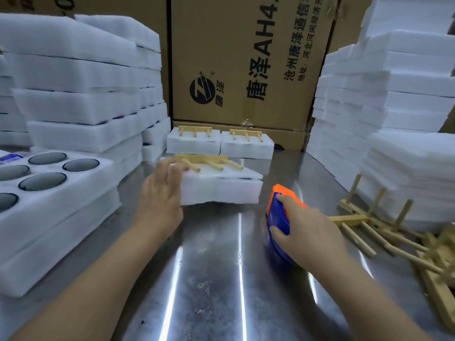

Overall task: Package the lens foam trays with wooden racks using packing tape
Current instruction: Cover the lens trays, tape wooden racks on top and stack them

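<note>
We look down on a shiny steel table (pixel 216 279) that fills the lower half of the view. Behind it stands a tall brown cardboard box (pixel 236 45) printed with black Chinese characters. Stacks of white foam trays rise on both sides, one on the left (pixel 73 77) and one on the right (pixel 394 99).

At the near left lies an open white foam tray (pixel 61 205) on top of more foam. In the middle of the table we find the task's thing, a white foam tray bundle (pixel 221 189), lying flat, well ahead of the near edge. Two smaller white foam bundles (pixel 193 143) (pixel 247 146) sit side by side behind it, against the box, each with a wooden rack on top.

At the right, a loose pile of pale wooden peg racks (pixel 369 217) lies at the foot of the right stack.

The left hand (pixel 160 200) is blurred; we make out straight, spread fingers laid against the left end of the central bundle. The right hand (pixel 307 232) is wrapped around a blue and orange plastic tape dispenser (pixel 278 217), which is low over the table just right of the bundle; we cannot tell if it touches the steel.

A pale wooden peg rack (pixel 209 162) lies on top of the central bundle. Dark round lenses (pixel 43 181) fill the pockets of the open tray.
</note>
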